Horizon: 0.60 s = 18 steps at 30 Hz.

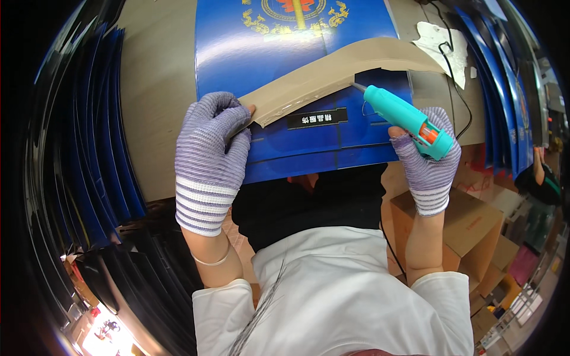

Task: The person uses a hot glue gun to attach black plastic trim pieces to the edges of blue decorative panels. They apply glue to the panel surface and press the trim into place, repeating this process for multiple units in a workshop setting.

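Observation:
My left hand, in a striped purple and white knit glove with bare fingertips, pinches the left end of a long beige cardboard strip. The strip curves off to the right above a glossy blue printed sheet. A wet-looking line of glue runs along its near folded edge. In my right hand, gloved alike, is a turquoise glue gun, its nozzle pointing left at the strip's near edge. Below the strip, a small black label lies on the blue sheet.
Stacks of blue sheets stand at the left and right. A crumpled white paper with a black cable lies at the table's back right. Below the table on the right is a cardboard box. Another person's arm shows far right.

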Available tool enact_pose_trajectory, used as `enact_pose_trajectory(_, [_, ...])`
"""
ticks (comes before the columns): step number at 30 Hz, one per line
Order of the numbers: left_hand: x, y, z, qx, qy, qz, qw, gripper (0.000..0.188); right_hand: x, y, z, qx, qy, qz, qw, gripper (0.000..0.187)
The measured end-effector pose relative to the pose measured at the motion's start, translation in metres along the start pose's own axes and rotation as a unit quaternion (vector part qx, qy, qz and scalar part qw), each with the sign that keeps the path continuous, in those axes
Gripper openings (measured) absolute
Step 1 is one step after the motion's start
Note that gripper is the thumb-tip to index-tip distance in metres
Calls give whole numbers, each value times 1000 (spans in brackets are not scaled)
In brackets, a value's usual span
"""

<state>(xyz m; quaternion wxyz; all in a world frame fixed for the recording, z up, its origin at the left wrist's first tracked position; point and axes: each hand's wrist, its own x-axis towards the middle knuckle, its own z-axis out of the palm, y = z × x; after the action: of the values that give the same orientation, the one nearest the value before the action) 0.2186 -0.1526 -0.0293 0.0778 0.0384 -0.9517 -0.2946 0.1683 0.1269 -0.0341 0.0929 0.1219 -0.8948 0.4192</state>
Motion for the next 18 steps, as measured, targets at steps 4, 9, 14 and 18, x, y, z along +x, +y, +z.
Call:
enact_pose_trajectory(4, [1,1,-1,3,-8,4,1000,35,4,-2,5,34,-5,-68,997,35])
enact_pose_trajectory(9, [2,1,0,6,-8,-4,1000,35,7,-13,13,-50,-16,-92,994,36])
enact_pose_trajectory(14, [0,-1,1,2,-4,-9,1000,33,8,-2,1,-36,0,-35,999,36])
enact_pose_trajectory(18, [1,0,0,8,-7,-3,1000,32,7,4,-2,-25,13,-24,999,37])
